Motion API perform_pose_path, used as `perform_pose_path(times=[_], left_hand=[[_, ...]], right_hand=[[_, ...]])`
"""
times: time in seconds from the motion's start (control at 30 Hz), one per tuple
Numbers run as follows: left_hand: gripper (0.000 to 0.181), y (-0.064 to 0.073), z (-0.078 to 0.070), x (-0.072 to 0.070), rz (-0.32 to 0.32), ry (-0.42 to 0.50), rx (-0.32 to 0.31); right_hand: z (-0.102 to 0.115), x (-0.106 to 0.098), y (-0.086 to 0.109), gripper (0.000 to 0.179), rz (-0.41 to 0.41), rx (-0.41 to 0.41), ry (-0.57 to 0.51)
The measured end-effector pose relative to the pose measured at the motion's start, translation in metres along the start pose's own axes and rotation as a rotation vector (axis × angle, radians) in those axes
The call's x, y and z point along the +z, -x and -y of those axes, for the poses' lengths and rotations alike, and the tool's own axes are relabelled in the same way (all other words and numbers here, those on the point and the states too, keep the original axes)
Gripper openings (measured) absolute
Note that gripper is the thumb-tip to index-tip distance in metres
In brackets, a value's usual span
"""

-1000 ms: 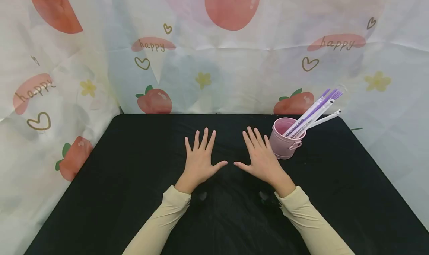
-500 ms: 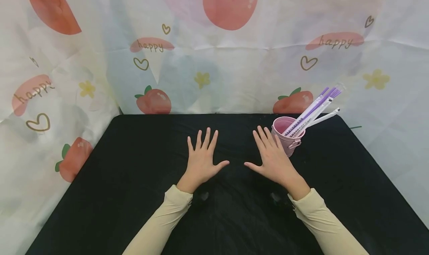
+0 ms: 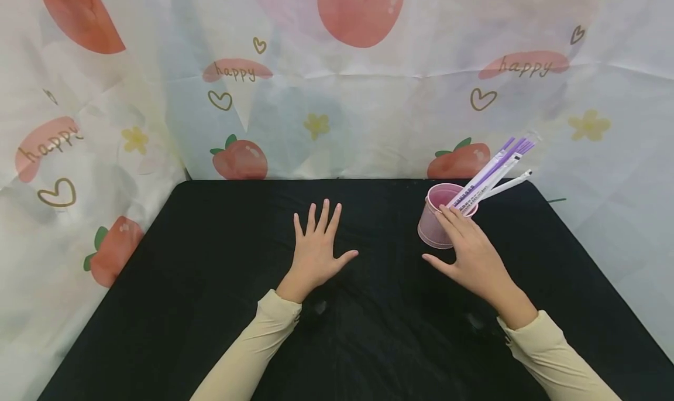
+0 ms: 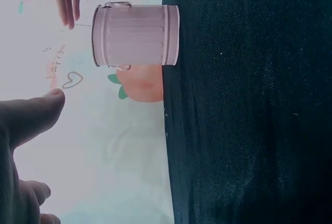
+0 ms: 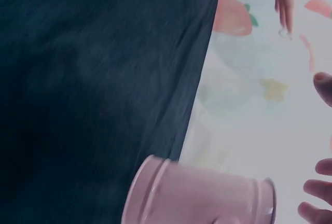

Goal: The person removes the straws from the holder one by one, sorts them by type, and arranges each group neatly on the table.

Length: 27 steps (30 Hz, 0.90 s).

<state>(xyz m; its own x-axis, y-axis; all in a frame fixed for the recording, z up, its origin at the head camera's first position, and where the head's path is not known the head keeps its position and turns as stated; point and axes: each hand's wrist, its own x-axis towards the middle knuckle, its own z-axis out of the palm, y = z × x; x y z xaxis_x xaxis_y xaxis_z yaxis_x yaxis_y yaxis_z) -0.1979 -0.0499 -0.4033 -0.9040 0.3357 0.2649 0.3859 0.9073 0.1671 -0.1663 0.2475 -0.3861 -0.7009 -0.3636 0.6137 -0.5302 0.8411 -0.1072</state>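
A pink bucket [image 3: 434, 225] stands on the black-covered table. Slim purple sticks in clear, printed wrappers [image 3: 487, 181] lean out of it to the right, along with a white one [image 3: 508, 185]. My right hand [image 3: 476, 263], fingers extended and thumb apart, overlaps the bucket's near rim in the head view. Its fingers [image 5: 319, 189] show beyond the bucket [image 5: 202, 195] in the right wrist view, holding nothing. My left hand [image 3: 315, 254] is held palm down with spread fingers, left of the bucket and apart from it. Its thumb [image 4: 39, 112] shows in the left wrist view.
Black cloth [image 3: 210, 272] covers the table, whose back edge runs just behind the bucket. A pale curtain [image 3: 368, 120] printed with fruit, hearts and flowers hangs behind and at the left side. Cream sleeves [image 3: 563, 351] cover both forearms.
My right hand has moved right, from beside the bucket to over its near rim, in the head view. The left hand has hardly moved. The bucket stays in place.
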Motion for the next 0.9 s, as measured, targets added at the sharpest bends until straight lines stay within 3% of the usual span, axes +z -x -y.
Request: perform_pose_path(times=[0.1,0.23,0.47,0.63,0.77,0.9], left_hand=[[0.097,0.000,0.000,0.000,0.000,-0.005,0.003],[0.096,-0.002,-0.001,0.000,-0.001,-0.007,0.010],[0.096,-0.008,-0.001,0.003,0.007,-0.021,0.034],[0.096,-0.009,-0.002,0.003,0.018,-0.030,0.038],[0.096,-0.009,-0.003,0.005,0.019,-0.032,0.034],[0.095,-0.008,-0.003,0.006,0.025,-0.023,0.036]], right_hand=[[-0.007,-0.007,0.005,0.087,-0.093,0.030,-0.014],[-0.018,-0.012,0.011,0.062,-0.161,0.172,-0.048],[-0.039,-0.005,0.016,0.056,-0.251,0.417,-0.192],[-0.048,0.002,0.017,0.060,-0.272,0.562,-0.325],[-0.057,0.009,0.018,0.063,-0.244,0.662,-0.457],[-0.064,0.016,0.018,0.065,-0.202,0.706,-0.599]])
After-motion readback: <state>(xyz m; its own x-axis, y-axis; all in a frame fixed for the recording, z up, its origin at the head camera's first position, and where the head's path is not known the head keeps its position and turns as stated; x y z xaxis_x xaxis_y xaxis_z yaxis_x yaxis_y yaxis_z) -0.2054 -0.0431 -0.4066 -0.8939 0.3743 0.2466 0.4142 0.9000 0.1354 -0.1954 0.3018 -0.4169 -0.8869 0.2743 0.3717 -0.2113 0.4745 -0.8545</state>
